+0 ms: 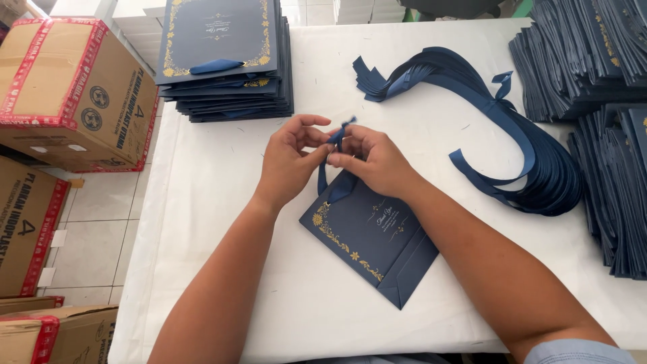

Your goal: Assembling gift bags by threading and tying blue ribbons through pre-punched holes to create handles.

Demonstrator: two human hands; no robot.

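Pinching ribbon (339, 135), left hand (288, 162), right hand (375, 162), bag (369, 236) half hidden

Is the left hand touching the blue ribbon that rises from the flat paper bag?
Touching. The head view shows the left hand and the right hand pinching the blue ribbon between their fingertips, above the flat paper bag on the table.

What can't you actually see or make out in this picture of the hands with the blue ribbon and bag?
All from the head view:
- The ribbon ends: pinched under the fingers of the left hand and right hand, so any knot is hidden.
- The paper bag top edge: covered by the right hand.
- The flat bag piles on the right: cut off by the frame edge.
- The bag's gold lettering: too small to make out.
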